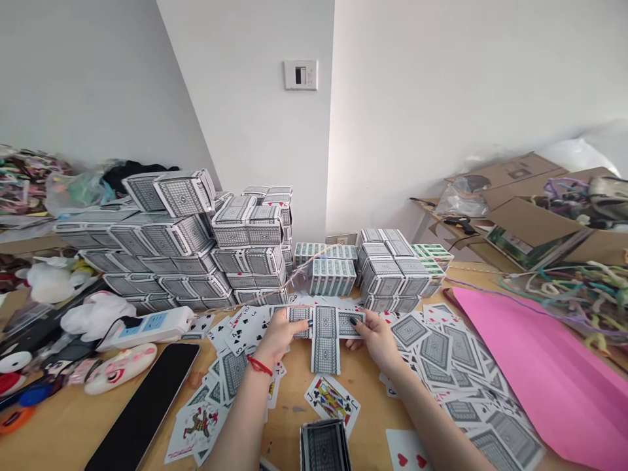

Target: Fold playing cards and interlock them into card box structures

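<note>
Between my two hands is a T-shaped piece of joined playing cards (325, 340), grey patterned backs facing up. My left hand (279, 337), with a red string bracelet on its wrist, pinches the left card under the thumb. The right card is gripped by my right hand (379, 337), thumb on top and fingers partly hidden beneath. One arm of the piece hangs down toward me. Just below it a jack of clubs (333, 399) lies face up. Nearest me stands a box folded from cards (324, 445), cut off by the bottom edge.
Stacked card blocks (186, 242) rise at the back left, with a smaller stack (392, 268) at the back right. Loose cards (436, 350) spread on both sides. A black phone (144, 405) and power strip (152, 326) lie left; pink sheet (544, 373) and cardboard box (524, 229) right.
</note>
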A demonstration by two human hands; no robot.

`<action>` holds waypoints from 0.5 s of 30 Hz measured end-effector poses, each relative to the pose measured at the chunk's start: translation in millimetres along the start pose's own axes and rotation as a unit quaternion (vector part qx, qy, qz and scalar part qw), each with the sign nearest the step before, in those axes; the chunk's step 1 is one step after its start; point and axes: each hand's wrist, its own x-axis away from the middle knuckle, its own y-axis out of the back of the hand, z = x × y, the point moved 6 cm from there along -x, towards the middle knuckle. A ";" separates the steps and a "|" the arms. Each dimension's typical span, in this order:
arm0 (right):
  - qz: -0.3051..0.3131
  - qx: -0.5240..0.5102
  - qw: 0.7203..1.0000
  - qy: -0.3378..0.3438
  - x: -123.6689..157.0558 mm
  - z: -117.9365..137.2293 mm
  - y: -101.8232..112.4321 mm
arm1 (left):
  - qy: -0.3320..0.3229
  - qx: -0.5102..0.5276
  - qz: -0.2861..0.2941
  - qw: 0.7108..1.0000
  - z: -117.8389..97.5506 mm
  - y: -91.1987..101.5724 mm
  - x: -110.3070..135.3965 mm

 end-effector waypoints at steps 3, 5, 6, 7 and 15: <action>-0.004 -0.004 1.000 -0.001 -0.6 -1.1 0.5 | 0.005 -0.001 -0.005 1.000 -0.8 0.2 0.3; -0.004 -0.003 1.000 -0.004 -1.1 -2.1 0.5 | 0.005 0.001 -0.004 1.000 -0.8 0.4 -0.2; -0.004 -0.002 1.000 -0.006 -1.3 -2.6 0.6 | 0.006 0.001 -0.005 1.000 -0.6 1.0 -0.5; -0.005 -0.001 1.000 -0.006 -1.4 -2.8 0.8 | 0.006 0.000 -0.006 1.000 -0.2 1.8 -0.9; -0.007 -0.014 1.000 -0.001 2.6 4.7 0.9 | 0.012 -0.009 0.025 1.000 5.7 11.7 -1.1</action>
